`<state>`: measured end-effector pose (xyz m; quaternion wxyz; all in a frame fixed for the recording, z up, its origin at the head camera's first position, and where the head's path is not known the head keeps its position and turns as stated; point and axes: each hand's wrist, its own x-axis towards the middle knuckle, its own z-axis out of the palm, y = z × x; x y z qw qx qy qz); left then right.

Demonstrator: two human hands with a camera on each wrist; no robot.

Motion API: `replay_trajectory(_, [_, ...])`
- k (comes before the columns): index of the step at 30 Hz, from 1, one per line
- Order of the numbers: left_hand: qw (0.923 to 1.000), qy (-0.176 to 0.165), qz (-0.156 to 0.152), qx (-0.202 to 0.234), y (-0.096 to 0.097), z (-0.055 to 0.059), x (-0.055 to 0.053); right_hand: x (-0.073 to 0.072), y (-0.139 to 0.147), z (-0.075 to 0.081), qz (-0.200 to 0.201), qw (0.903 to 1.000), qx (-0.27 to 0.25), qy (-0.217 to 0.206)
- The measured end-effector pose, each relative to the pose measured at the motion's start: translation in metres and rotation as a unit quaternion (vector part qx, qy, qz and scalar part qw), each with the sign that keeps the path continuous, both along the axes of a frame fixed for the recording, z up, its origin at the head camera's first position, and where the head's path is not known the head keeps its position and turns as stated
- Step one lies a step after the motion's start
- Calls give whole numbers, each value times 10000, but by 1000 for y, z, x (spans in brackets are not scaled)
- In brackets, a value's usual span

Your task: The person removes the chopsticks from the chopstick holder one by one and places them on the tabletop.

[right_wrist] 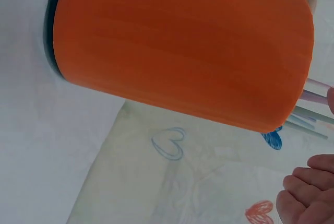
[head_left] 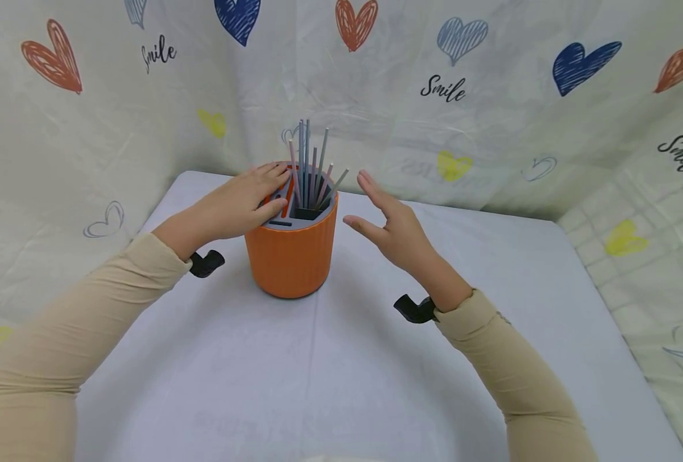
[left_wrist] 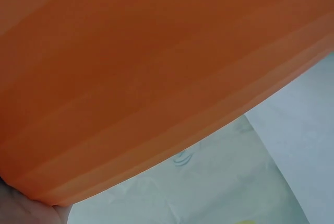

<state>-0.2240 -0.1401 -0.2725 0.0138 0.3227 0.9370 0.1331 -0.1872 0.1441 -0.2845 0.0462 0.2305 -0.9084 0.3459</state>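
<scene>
An orange round holder (head_left: pixel 289 263) with faint vertical ribs stands upright on the table. Its grey slotted top insert (head_left: pixel 302 224) has narrow slots and orange-edged openings. Several thin sticks (head_left: pixel 307 160), bluish, grey and pink, rise from a larger dark compartment at the insert's right. Over the left part of this top rests my left hand (head_left: pixel 246 196), its fingers stretched across the slots and the thumb lying near the front. My right hand (head_left: pixel 398 231) hovers just right of the holder, thumb and fingers spread apart, holding nothing. In the right wrist view its curved fingers (right_wrist: pixel 308 190) appear beside the sticks.
A white cloth covers the table (head_left: pixel 318 385), whose far edge lies close behind the holder. Beyond it hangs a pale curtain (head_left: pixel 388 122) printed with hearts and "Smile". Black bands with camera mounts (head_left: pixel 207 264) sit on both wrists.
</scene>
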Motion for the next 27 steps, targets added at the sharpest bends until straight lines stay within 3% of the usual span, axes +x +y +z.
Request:
replay_trajectory(9, [9998, 118, 19, 157, 0, -4, 1, -9, -10, -4, -95, 9933, -1145, 116])
replay_trajectory(14, [9996, 185, 67, 213, 0, -5, 2, -9, -19, 0, 99, 9839, -1775, -178])
replay_trajectory(19, [9993, 222, 153, 268, -1, -7, 4, -1, -30, 13, -20, 9732, -2251, -477])
replay_trajectory(27, [9989, 261, 184, 334, -2, -10, 2, -5, -37, 12, -152, 9593, -2762, -559])
